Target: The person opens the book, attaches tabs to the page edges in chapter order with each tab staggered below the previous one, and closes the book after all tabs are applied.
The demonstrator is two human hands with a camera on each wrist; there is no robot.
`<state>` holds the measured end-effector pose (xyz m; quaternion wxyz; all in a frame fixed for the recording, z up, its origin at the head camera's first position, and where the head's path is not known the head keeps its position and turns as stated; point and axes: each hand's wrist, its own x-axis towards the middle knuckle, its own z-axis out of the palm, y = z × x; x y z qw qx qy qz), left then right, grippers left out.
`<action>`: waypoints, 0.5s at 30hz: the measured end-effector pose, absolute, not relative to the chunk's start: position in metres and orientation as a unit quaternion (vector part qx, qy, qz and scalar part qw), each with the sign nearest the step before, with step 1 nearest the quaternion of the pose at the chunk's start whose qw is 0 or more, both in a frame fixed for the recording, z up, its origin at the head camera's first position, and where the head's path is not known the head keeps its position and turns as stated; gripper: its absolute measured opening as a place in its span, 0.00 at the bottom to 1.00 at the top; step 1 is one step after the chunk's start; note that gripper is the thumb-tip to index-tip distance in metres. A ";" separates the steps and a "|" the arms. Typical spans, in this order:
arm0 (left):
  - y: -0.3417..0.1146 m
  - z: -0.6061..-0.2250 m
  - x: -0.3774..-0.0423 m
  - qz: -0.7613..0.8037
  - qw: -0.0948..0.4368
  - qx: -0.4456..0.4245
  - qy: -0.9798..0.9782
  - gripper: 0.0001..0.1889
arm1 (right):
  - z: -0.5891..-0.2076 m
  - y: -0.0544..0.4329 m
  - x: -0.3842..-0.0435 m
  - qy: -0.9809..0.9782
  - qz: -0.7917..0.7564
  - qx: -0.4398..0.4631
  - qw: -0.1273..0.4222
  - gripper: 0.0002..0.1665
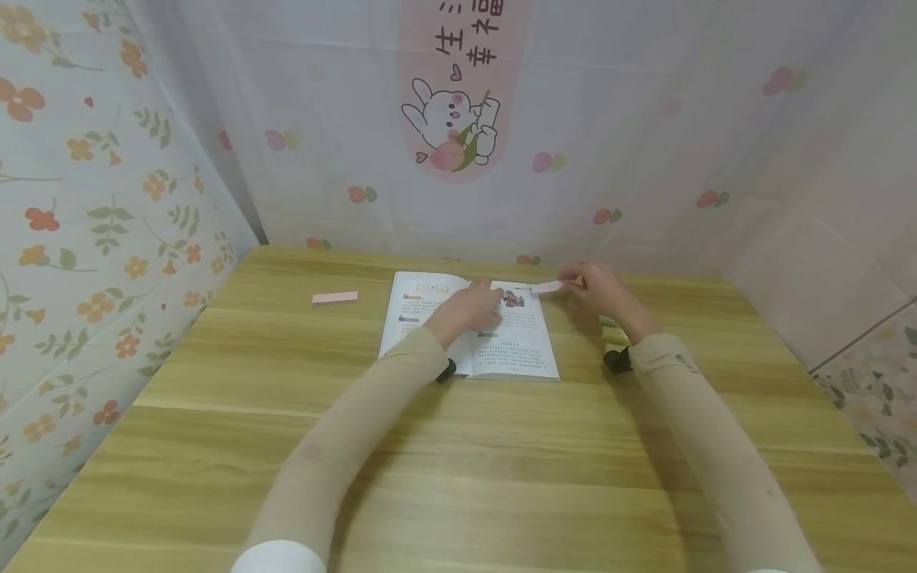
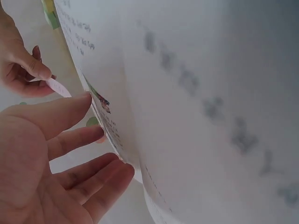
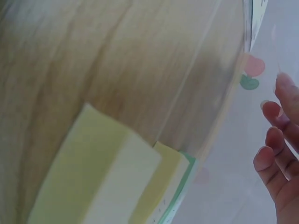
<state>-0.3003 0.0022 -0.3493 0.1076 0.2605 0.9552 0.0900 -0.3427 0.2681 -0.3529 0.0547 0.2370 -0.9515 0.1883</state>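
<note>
Two hands, one book, paper slips in several lots. Item: book [image 1: 516, 350], lying open on the wooden table [image 1: 444, 469], text on both pages, small coloured picture [image 1: 513, 299] high on the right-hand page. Item: left hand [image 1: 473, 309], laid over the book near its middle; fingers loosely extended and apart, clamped on nothing, tips near the page edge in the left wrist view. Risk: should that light hold lift, the leaves, which look springy, could rise or turn, and the book could skid. Item: right hand [image 1: 598, 288], thumb and finger together on one end of a pink strip [image 1: 548, 286]. The strip's free end reaches the upper right corner of the right-hand page; whether it touches cannot be told. Risk: held by one end only, it could bend, twist or catch askew; any adhesive, if present, could cling to the fingers or cover print. Item: pink block [image 1: 334, 298], flat on the table left of the book, well apart from both hands. Item: yellow pad [image 3: 84, 163], lying below the right wrist with paler and green-edged slips beside it. Risk: a lowered black wrist device [image 1: 618, 360] could knock these aside.
</note>
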 end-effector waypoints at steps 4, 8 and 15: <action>0.009 -0.353 -0.303 0.070 0.099 0.267 0.956 0.27 | -0.355 0.269 -0.343 -0.954 0.191 0.229 0.035 0.12; 0.014 -0.355 -0.303 0.047 0.095 0.278 0.955 0.27 | -0.356 0.269 -0.343 -0.957 0.190 0.217 0.018 0.12; 0.019 -0.354 -0.300 0.041 0.091 0.291 0.952 0.25 | -0.359 0.267 -0.343 -0.958 0.191 0.213 0.014 0.11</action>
